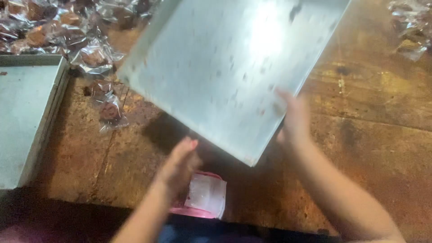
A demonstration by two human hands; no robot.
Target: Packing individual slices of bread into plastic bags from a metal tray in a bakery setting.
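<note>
Right hand (292, 119) gripping tilted, crumb-speckled metal tray (225, 67)

A worn wooden table (369, 135) is filling the view, its brown top stained and scratched, with glare shining off it in the upper right, and a dark shadow is lying across the planks while the near edge is fading into darkness below

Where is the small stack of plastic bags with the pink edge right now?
In the head view, the stack of plastic bags lies at the near edge of the wooden table, just right of the left hand and below the lifted metal tray.
</note>
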